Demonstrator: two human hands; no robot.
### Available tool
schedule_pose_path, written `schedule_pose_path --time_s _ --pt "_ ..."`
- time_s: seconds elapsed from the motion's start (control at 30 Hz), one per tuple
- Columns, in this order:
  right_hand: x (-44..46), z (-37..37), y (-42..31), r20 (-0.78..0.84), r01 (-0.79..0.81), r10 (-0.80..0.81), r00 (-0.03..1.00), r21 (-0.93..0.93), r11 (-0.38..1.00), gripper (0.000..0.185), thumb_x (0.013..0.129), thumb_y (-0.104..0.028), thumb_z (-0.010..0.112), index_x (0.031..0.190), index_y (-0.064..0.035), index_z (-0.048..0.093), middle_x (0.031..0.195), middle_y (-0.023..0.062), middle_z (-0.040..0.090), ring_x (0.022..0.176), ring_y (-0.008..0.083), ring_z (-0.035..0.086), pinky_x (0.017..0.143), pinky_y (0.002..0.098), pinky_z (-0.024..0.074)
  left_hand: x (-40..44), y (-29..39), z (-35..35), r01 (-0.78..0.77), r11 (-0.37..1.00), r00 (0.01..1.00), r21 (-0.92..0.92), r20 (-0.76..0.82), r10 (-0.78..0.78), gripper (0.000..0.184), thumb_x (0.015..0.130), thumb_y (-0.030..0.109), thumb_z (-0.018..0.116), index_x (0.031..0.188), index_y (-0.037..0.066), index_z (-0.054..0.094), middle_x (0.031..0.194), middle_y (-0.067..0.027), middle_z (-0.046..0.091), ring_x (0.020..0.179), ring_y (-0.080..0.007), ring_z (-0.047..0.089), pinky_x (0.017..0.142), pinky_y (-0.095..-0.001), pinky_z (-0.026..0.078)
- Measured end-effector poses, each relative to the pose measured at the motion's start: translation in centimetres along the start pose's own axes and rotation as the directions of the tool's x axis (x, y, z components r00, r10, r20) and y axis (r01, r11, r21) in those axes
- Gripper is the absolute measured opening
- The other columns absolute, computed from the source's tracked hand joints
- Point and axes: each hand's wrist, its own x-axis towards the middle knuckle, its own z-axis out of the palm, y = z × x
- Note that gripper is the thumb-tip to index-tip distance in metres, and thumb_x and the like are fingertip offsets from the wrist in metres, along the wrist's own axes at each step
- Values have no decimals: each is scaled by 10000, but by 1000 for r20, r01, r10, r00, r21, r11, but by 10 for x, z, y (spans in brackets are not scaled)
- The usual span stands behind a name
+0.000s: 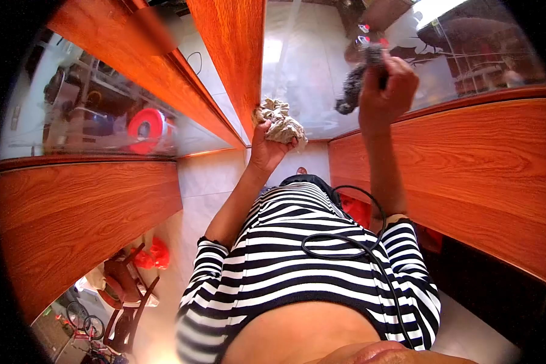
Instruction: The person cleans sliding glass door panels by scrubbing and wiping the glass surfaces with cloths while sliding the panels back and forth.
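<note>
The right hand [392,91], set higher in view than the left, grasps a dark grey shaggy wiper [353,88], which is blurred and cannot be identified more closely; the wiper lies on the left side of that hand, its long axis oblique, with the upper end leaning right and the lower end dropping towards the left. A glass pane [446,73] extends beyond; whether wiper and glass touch cannot be told. The left hand [267,148] is closed around a crumpled beige cloth [280,123], whose folds bulge past the fingers, just beside a wooden post [230,54]; contact with the post is likewise uncertain. Cloth and wiper are apart, with an open gap between them; the right hand is the nearer to the pane's right-hand part, the left hand to the post. Edges: the post bounds sideways room at the left, and a wooden panel [461,148] borders the pane below. A black cable [340,257] loops across the striped top [309,279] and passes close to the right elbow, narrowing clearance there
</note>
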Motion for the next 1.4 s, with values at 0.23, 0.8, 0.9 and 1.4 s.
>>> schedule_pose_path --time_s 0.23,0.8,0.9,1.4 --pt "2 -1 -10 -9 4 -4 1000 14 1000 244 770 -159 643 1011 -135 610 918 42 599 835 208 539 760 385 356 -2 3 0 34 999 999 18 8 -35 480 808 354 602 1225 145 490 1141 -63 577 1069 -245 539 826 -430 468" --pt "-28 -4 0 175 76 -58 983 -100 992 234 794 -160 626 1024 -176 581 974 18 576 923 210 516 774 402 316 -1 4 2 39 998 999 42 -10 -39 475 809 348 593 1219 134 485 1122 -69 576 1054 -243 543 816 -420 473" --pt "-28 2 -3 144 73 -58 988 -100 992 207 803 -177 618 1006 -171 579 959 34 578 914 211 525 769 401 323 -2 4 0 14 998 999 58 -44 -11 482 806 348 597 1227 143 482 1137 -74 568 1067 -242 535 817 -435 473" --pt "-56 28 -22 299 35 -39 954 19 999 176 789 -181 657 956 -179 601 918 5 599 820 156 567 765 360 326 1 11 -3 -54 949 993 310 -80 83 469 807 255 580 1242 136 450 1113 -72 567 975 -217 583 779 -404 510"
